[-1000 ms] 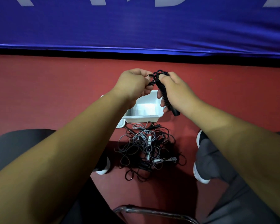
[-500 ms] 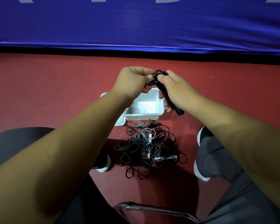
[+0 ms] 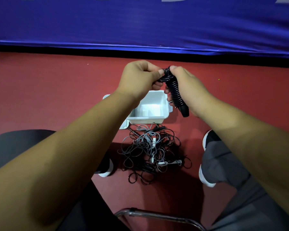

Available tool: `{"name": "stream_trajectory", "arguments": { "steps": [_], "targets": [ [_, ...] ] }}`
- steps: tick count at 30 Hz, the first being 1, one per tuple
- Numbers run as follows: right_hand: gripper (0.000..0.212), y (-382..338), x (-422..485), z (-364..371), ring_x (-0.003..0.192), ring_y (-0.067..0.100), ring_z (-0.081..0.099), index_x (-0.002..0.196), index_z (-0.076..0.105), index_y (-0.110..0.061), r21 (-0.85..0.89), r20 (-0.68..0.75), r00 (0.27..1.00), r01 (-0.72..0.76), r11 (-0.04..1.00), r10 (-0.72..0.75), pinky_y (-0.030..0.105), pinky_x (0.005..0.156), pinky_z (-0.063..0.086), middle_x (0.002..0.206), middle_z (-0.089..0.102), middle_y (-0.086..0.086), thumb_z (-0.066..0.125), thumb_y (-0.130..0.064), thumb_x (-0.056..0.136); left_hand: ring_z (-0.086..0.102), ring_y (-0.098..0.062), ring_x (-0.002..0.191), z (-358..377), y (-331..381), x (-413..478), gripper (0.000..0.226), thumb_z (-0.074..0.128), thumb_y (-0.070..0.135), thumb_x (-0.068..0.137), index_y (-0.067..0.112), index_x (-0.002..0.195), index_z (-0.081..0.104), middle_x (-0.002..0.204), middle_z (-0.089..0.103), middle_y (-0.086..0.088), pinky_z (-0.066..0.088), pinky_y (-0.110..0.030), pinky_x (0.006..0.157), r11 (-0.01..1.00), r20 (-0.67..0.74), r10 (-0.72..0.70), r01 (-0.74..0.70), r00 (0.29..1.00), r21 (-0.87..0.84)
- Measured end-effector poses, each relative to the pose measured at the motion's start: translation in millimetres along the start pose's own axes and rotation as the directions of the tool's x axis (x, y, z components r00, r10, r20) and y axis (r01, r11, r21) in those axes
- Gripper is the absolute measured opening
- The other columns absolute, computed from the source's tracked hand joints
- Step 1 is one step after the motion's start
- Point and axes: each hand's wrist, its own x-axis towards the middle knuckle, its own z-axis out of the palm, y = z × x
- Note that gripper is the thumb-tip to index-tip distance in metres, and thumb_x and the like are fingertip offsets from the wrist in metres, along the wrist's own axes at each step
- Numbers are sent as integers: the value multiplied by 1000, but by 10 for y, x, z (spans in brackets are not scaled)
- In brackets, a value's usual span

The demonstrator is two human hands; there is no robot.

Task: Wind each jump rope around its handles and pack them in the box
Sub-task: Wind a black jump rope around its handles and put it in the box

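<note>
A black jump rope [image 3: 174, 92] is wound in tight coils around its handles, held up above the floor. My right hand [image 3: 188, 87] grips the wound bundle along its length, with one handle end sticking out below. My left hand [image 3: 140, 77] pinches the rope's end at the top of the bundle. Beneath my hands a white plastic box [image 3: 163, 116] stands open on the red floor. A tangled pile of black and grey jump ropes [image 3: 150, 152] with white handles lies just in front of the box.
A white lid [image 3: 124, 125] lies partly under the box at its left. My two shoes [image 3: 207, 157] flank the pile. A chair's metal frame [image 3: 150, 214] runs along the bottom. A blue padded wall [image 3: 140, 22] borders the floor at the back.
Both hands have stayed together at the top of the bundle; the loose loops that stuck up there now lie tighter against the handles. The view shifted slightly.
</note>
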Motion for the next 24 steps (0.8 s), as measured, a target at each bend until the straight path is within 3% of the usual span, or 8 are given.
{"name": "stream_trajectory", "arguments": {
  "steps": [7,14,18,24],
  "targets": [
    [22,21,21,15,58,32,63,109,64,-15,-30,3,999,47,998,-47,46,61,51,78,70,11,50,-31,105,63,-18,56,39,11,-10,8,71,1,93,-3,87,69,70,70,-15,54,-27,58,998,-67,-50,48,997,-40],
    [21,18,10,-27,61,30,60,115,64,-18,8,80,994,75,997,-75,46,65,48,81,67,13,49,-32,111,67,-15,56,56,43,-70,10,73,3,91,1,83,67,72,73,-11,56,-26,58,999,-121,22,-19,992,28],
    [17,7,-3,-42,63,32,61,108,63,-24,-33,102,991,92,995,-88,48,65,49,81,67,15,48,-33,110,66,-16,56,23,43,-71,19,72,3,89,9,74,63,71,70,-8,55,-28,57,994,-89,69,-60,994,96],
    [20,32,-35,-62,66,33,61,113,63,-22,-56,111,988,113,992,-107,50,65,49,86,67,16,47,-34,111,63,-14,51,29,65,-108,16,71,-1,83,7,72,63,64,67,-7,53,-28,54,983,-50,107,-98,993,155]
  ]
}}
